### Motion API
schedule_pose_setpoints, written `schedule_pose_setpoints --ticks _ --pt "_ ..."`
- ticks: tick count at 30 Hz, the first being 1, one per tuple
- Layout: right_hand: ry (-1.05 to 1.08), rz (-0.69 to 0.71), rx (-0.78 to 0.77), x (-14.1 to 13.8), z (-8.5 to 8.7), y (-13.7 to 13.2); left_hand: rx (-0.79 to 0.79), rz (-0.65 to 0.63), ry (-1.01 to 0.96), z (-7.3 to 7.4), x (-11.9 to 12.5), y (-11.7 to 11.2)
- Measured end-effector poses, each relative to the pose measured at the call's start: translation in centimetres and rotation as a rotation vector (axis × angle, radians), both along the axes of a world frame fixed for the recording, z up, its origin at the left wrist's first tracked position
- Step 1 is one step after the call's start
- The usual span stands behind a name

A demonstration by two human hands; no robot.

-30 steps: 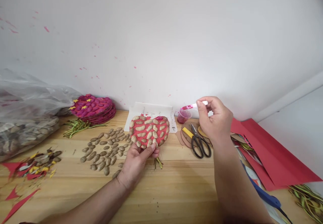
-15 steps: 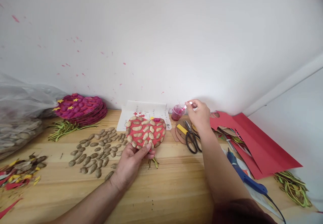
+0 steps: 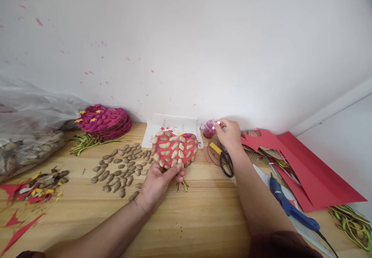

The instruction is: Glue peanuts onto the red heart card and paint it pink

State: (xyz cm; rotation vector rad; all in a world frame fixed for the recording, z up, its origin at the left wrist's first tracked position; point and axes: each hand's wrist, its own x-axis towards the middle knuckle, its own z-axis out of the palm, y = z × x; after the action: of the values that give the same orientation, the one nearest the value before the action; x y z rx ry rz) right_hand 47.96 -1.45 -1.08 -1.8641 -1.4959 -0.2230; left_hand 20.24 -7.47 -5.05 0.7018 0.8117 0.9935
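Observation:
My left hand [image 3: 161, 180] is closed on the lower edge of a red card cutout [image 3: 167, 156], thumb on its front. Rows of unshelled peanuts [image 3: 165, 145] cover the card, and one at its top right is painted magenta. Green stems [image 3: 182, 186] show beneath it. Over by the wall, my right hand [image 3: 229, 134] pinches a slim white-handled paintbrush [image 3: 217, 123]. Its tip is at a clear plastic cup of magenta paint [image 3: 209, 130], and the bristles cannot be made out. Black-handled scissors [image 3: 226, 165] lie below my right wrist, partly covered by it.
Loose peanuts [image 3: 119, 174] spread left of the card. Behind them sits a stack of magenta-painted cutouts [image 3: 104, 122], beside a plastic bag of peanuts [image 3: 29, 149]. Paper scraps [image 3: 37, 190] lie far left. On the right are red card sheets [image 3: 316, 172] and a blue glue gun [image 3: 293, 209].
My right hand has lowered the paintbrush closer into the paint cup. My left hand still holds the peanut-covered cutout. The whole view has shifted slightly.

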Motion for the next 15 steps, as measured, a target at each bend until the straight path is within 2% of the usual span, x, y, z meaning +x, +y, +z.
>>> schedule_pose_setpoints --ticks 10,15 --pt "0.039 -0.011 -0.040 -0.25 0.03 -0.09 -0.011 0.002 -0.036 -0.14 -0.08 0.08" --pt "0.051 -0.033 -0.006 -0.36 0.21 -0.28 -0.001 0.014 -0.041 0.00 -0.01 0.05"
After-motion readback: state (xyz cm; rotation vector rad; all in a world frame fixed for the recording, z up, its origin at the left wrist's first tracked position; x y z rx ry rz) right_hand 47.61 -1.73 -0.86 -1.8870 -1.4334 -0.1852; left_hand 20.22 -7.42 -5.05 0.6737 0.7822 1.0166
